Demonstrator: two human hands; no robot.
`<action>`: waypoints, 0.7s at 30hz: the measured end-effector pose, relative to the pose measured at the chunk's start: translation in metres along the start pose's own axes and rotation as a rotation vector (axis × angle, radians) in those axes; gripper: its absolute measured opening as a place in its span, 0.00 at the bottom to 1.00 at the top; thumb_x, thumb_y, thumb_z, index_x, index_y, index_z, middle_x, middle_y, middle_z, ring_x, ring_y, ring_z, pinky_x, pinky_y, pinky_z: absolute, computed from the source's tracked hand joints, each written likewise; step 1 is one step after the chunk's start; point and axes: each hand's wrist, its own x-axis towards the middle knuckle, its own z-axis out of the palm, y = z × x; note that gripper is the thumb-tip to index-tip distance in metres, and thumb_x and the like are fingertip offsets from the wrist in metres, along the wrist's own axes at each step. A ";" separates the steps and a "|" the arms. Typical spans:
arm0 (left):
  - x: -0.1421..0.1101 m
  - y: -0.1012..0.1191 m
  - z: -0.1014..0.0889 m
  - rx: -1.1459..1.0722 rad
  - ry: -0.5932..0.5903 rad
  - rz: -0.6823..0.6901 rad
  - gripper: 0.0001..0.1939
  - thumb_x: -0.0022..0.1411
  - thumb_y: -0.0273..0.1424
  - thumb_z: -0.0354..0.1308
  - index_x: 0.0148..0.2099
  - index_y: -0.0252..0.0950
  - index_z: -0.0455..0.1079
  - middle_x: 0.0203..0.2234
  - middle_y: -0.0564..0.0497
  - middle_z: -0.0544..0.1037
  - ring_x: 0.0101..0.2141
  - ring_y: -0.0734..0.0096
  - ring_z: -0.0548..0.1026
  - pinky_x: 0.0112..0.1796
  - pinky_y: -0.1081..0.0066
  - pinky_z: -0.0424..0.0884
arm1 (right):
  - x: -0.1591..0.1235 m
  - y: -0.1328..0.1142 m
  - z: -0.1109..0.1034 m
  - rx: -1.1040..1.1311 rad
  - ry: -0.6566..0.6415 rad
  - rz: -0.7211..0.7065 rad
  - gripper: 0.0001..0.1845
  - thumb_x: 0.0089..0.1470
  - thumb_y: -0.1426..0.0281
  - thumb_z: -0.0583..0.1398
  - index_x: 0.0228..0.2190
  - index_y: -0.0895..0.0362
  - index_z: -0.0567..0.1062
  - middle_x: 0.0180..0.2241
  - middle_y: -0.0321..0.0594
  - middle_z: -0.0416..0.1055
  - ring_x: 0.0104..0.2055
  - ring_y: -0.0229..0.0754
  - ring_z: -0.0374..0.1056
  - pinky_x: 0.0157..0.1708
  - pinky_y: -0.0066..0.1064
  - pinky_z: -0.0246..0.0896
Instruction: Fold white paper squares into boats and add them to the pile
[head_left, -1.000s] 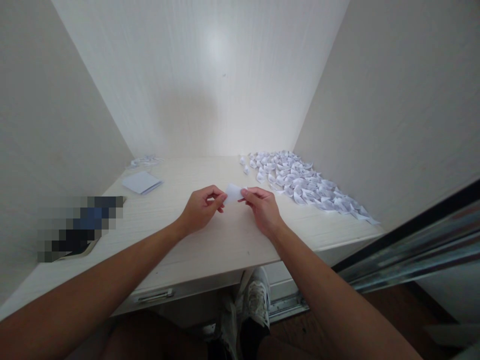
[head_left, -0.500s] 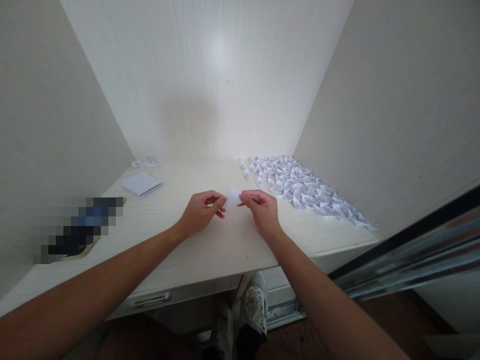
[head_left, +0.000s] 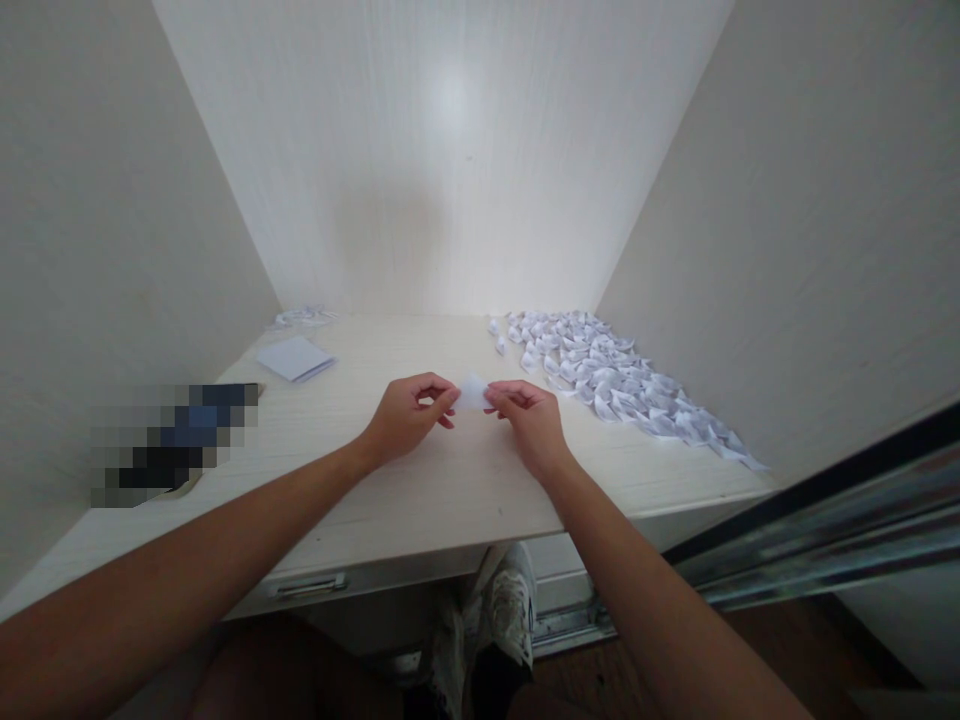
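Between my two hands, just above the desk, is a small piece of white paper (head_left: 472, 392) with a peaked top edge. My left hand (head_left: 411, 412) pinches its left side between thumb and forefinger. On the opposite side, my right hand (head_left: 531, 415) grips the paper the same way, its other fingers curled. Right of my right hand spreads a large heap of small folded white paper pieces (head_left: 622, 370). A stack of flat white paper (head_left: 295, 358) lies on the desk to the left.
The white desk (head_left: 420, 510) has walls on three sides. White paper scraps (head_left: 304, 316) lie in the far left corner. A pixelated dark object (head_left: 180, 440) rests at the left. A drawer handle (head_left: 309, 587) is below the front edge; a shoe (head_left: 512, 610) shows underneath.
The view has shifted slightly, so the scene sits a little further right. Both hands keep hold of the paper, whose peaked edge now shows more plainly.
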 end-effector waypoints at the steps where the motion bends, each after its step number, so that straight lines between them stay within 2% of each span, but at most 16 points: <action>1: 0.000 0.000 0.000 0.005 0.000 0.002 0.16 0.59 0.42 0.66 0.33 0.32 0.76 0.25 0.50 0.78 0.25 0.70 0.79 0.26 0.69 0.83 | 0.000 0.000 0.000 -0.016 0.009 -0.004 0.12 0.42 0.62 0.72 0.29 0.54 0.82 0.26 0.37 0.78 0.29 0.40 0.71 0.34 0.34 0.62; 7: 0.000 -0.001 -0.002 0.053 -0.019 0.037 0.15 0.60 0.41 0.65 0.34 0.33 0.75 0.26 0.50 0.78 0.25 0.70 0.79 0.26 0.70 0.82 | 0.003 0.006 -0.003 -0.018 -0.027 0.044 0.13 0.38 0.63 0.73 0.27 0.55 0.80 0.26 0.37 0.78 0.29 0.39 0.70 0.35 0.34 0.63; 14: 0.003 -0.002 -0.012 0.325 -0.127 0.203 0.12 0.66 0.38 0.59 0.36 0.35 0.76 0.31 0.48 0.80 0.27 0.72 0.79 0.29 0.73 0.77 | 0.005 0.012 -0.007 -0.117 -0.100 0.078 0.13 0.38 0.62 0.73 0.24 0.55 0.78 0.27 0.38 0.78 0.29 0.39 0.70 0.34 0.33 0.61; 18: 0.006 -0.002 -0.015 0.443 -0.103 0.268 0.11 0.66 0.36 0.59 0.34 0.35 0.76 0.28 0.49 0.80 0.28 0.71 0.78 0.30 0.74 0.75 | 0.004 0.011 -0.007 -0.267 -0.121 0.027 0.10 0.41 0.62 0.70 0.22 0.54 0.79 0.25 0.37 0.78 0.28 0.40 0.68 0.33 0.34 0.61; 21: 0.007 -0.004 -0.014 0.463 -0.074 0.250 0.12 0.65 0.37 0.60 0.33 0.36 0.76 0.27 0.49 0.81 0.27 0.71 0.78 0.29 0.73 0.75 | 0.004 0.013 -0.006 -0.371 -0.088 -0.032 0.09 0.42 0.63 0.70 0.20 0.53 0.78 0.23 0.36 0.76 0.27 0.40 0.67 0.32 0.34 0.61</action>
